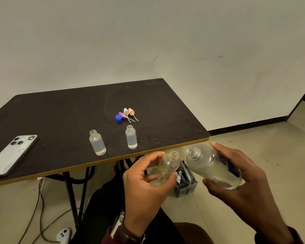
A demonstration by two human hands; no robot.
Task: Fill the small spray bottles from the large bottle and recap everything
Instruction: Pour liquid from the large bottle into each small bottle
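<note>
Below counter [42, 110] edge, L hand [144, 180] grips an uncapped small spray bottle [166, 169]; R hand [236, 175] holds large bottle [211, 166] tilted, mouth just beside the small one's. On counter: 2 filled small bottles [97, 142] upright w/o caps, spray tops [128, 112] & blue cap [118, 118] behind them.

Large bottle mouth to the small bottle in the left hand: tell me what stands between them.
Nothing visible does. The large bottle, tilted in the right hand, has its uncapped mouth beside the open neck of the small bottle held by the left hand, with only an air gap between.
</note>
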